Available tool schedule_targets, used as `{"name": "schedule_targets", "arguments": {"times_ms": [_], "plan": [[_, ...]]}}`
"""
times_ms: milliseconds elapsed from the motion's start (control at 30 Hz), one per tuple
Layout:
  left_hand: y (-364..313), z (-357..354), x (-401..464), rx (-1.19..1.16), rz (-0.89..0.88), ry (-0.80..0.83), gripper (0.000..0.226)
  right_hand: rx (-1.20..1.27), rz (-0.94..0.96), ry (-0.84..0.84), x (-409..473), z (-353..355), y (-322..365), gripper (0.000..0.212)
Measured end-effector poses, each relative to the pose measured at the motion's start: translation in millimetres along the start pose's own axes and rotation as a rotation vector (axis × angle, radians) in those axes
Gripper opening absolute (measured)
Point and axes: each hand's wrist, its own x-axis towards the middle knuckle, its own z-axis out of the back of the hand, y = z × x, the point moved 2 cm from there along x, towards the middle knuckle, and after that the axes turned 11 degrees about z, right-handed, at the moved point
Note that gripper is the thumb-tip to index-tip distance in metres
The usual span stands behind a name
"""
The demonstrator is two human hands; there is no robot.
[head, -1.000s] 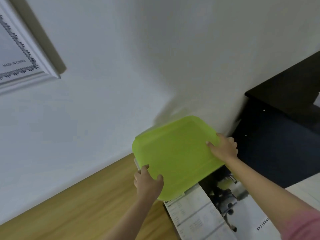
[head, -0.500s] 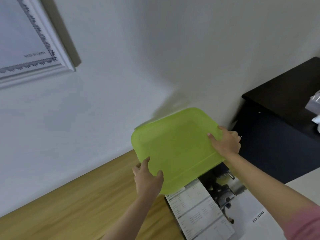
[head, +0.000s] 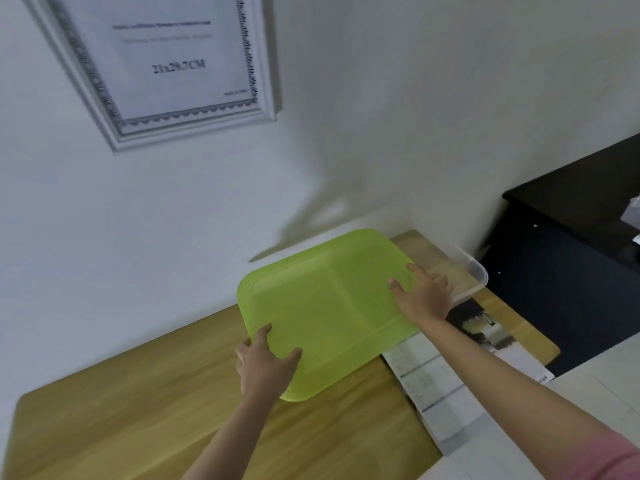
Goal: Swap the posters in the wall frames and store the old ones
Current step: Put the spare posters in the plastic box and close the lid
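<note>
We hold a big green lid with both hands. Our left hand grips the near left corner, with the thumb on top and the other fingers curled around the edge. Our right hand grips the right edge, with its fingers wrapped around the rim and the thumb lying on the green top. The lid is tilted a little, with its far side higher.

Under the lid there is a wooden surface. Just past our right hand we see the corner of a clear plastic box that sits on the surface by the wall. The lid covers most of the box.

A poster lies flat on the surface, near its right edge. It has a dark picture and some small print, too blurry to read. The lid hides its far end.

On the white wall hangs a white frame, up and to the left of the lid. It holds a white sheet with small dark print.

On the right stands a dark cabinet. A pink sleeve shows at the bottom right.
</note>
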Motion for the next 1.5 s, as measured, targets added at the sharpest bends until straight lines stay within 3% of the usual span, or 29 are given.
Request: {"name": "schedule_targets", "arguments": {"times_ms": [433,1033,1267,1500], "plan": [[117.5,98.4,36.5,0.022,0.137,-0.078,0.094,0.025,0.003,0.158,-112.5,-89.7,91.2,0.058],[146.0,77.6,69.3,0.112,0.222,-0.068,0.087,0.112,0.057,0.384,-106.8,-148.2,67.1,0.069],[143.7,73.3,68.1,0.164,0.182,-0.079,0.086,0.027,0.121,0.406,-111.6,-155.9,62.4,0.067],[128.2,52.8,35.0,0.209,-0.045,-0.082,0.073,0.17,0.222,0.328,-141.2,-130.0,48.9,0.055]]}}
